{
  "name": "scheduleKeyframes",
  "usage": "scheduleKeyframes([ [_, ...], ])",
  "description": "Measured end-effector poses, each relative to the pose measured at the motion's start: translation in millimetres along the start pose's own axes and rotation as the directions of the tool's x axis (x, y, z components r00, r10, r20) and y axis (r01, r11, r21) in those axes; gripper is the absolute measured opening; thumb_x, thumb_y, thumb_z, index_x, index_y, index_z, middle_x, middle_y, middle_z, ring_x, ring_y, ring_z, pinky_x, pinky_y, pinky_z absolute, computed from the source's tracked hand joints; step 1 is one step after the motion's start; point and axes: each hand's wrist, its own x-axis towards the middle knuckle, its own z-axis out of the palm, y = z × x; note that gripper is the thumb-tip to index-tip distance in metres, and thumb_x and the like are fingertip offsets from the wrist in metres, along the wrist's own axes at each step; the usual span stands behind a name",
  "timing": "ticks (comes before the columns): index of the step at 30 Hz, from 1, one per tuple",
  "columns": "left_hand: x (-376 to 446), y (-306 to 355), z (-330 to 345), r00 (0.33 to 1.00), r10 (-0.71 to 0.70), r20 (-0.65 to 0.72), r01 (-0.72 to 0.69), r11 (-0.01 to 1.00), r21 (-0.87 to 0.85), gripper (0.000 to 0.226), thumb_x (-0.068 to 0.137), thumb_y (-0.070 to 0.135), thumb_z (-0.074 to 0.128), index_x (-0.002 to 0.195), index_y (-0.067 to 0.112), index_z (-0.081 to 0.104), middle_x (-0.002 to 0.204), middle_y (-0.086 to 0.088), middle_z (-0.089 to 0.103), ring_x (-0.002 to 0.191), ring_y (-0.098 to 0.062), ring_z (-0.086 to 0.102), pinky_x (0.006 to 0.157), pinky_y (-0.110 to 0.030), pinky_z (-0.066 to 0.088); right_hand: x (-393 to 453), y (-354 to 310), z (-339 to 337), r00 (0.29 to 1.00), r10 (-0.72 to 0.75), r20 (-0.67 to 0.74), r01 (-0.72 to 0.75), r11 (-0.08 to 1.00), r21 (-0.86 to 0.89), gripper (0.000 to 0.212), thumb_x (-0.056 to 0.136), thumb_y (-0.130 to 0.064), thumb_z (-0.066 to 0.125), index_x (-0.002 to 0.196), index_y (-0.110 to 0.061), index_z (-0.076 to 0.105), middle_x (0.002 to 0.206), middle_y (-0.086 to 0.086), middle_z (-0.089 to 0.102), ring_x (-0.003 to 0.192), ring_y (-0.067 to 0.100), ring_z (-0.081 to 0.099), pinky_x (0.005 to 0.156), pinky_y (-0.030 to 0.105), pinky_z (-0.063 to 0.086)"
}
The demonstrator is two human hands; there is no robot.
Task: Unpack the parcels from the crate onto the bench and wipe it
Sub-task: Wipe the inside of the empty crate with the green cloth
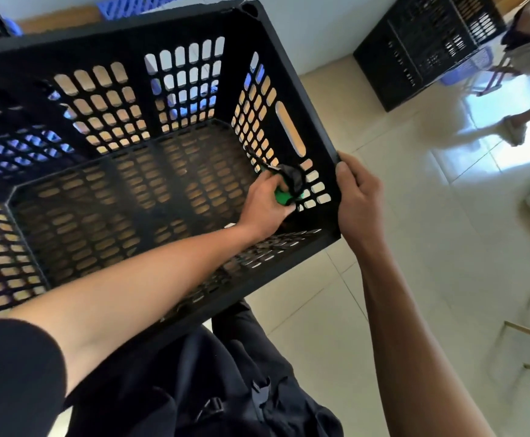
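Right hand (pixel 356 197) grips crate (pixel 150 36) rim; left hand (pixel 265 205) presses cloth (pixel 289 184).

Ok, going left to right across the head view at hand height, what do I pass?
Black crate floor → left hand gripping a green and black cloth → crate's right wall → right hand gripping its rim → tiled floor.

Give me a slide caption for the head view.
Left hand wipes the crate's inner wall with a cloth; right hand grips its rim.
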Motion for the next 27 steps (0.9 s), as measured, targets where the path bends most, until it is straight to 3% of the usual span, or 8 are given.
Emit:
scheduleKeyframes([
  [6,17.0,-24.4,3.9,0.988,-0.133,0.082,0.128,0.990,0.064,0.029,0.077,0.026,0.082,0.098,0.012,0.066,0.109,-0.002,0.060,0.101,-0.023,0.055,0.087,-0.033,0.047,0.4,-0.3,-1.3,1.000,0.021,-0.005,-0.021,1.000,0.002,0.031,0.105,-0.024,0.042,0.117,-0.017,0.071,0.087,0.008,0.070,0.085,0.033,0.064,0.077,0.058,0.051],
  [9,19.3,-33.0,0.9,0.987,-0.106,0.119,0.097,0.992,0.079,0.033,0.078,0.021,0.080,0.109,0.018,0.068,0.109,0.002,0.059,0.104,-0.020,0.057,0.092,-0.030,0.047,-0.6,-0.4,-1.9,1.000,0.030,0.005,-0.030,1.000,0.008,0.030,0.106,-0.023,0.042,0.112,-0.015,0.070,0.084,0.014,0.068,0.083,0.038,0.063,0.075,0.059,0.050],
  [12,26.8,-45.1,-1.4,0.967,-0.179,0.183,0.161,0.981,0.110,0.044,0.081,0.015,0.082,0.122,0.013,0.067,0.123,-0.007,0.061,0.118,-0.024,0.056,0.104,-0.031,0.041,-1.9,0.1,-2.6,0.999,0.044,0.002,-0.044,0.999,0.017,0.030,0.107,-0.022,0.043,0.116,-0.009,0.069,0.082,0.016,0.067,0.080,0.040,0.061,0.071,0.057,0.049],
  [16,36.3,-45.5,0.2,0.949,-0.235,0.210,0.207,0.968,0.144,0.043,0.081,0.011,0.081,0.122,0.013,0.068,0.125,-0.006,0.063,0.120,-0.025,0.057,0.101,-0.027,0.040,-4.1,-2.8,-2.2,0.999,0.015,-0.040,-0.015,1.000,0.007,0.026,0.106,-0.018,0.046,0.099,-0.015,0.070,0.073,0.011,0.061,0.070,0.030,0.057,0.061,0.041,0.041],
  [20,29.2,-35.3,-14.0,0.933,-0.272,0.235,0.259,0.962,0.086,0.031,0.082,0.016,0.080,0.109,0.023,0.068,0.103,0.007,0.068,0.103,-0.019,0.064,0.084,-0.023,0.046,-6.0,-5.4,-1.0,0.997,0.014,-0.072,-0.013,1.000,0.006,0.022,0.106,-0.019,0.049,0.093,-0.022,0.066,0.068,0.000,0.059,0.064,0.019,0.053,0.059,0.034,0.039],
  [24,4.7,-7.6,-31.3,0.929,-0.164,0.332,0.219,0.966,-0.135,0.026,0.085,0.011,0.078,0.107,0.019,0.068,0.105,0.003,0.071,0.099,-0.015,0.066,0.097,-0.036,0.054,-9.6,-4.9,0.8,0.994,0.049,-0.098,-0.048,0.999,0.015,0.023,0.106,-0.022,0.050,0.101,-0.015,0.071,0.074,-0.012,0.062,0.071,0.009,0.057,0.064,0.032,0.043],
  [27,-11.7,17.5,-54.3,0.927,-0.016,0.376,0.102,0.972,-0.210,0.025,0.086,0.005,0.075,0.098,0.026,0.068,0.097,0.008,0.069,0.095,-0.009,0.064,0.090,-0.031,0.050,-17.9,-6.8,0.7,0.988,0.060,-0.140,-0.060,0.998,0.007,0.027,0.105,-0.019,0.052,0.121,-0.013,0.072,0.096,-0.011,0.071,0.088,0.001,0.063,0.076,0.018,0.047],
])
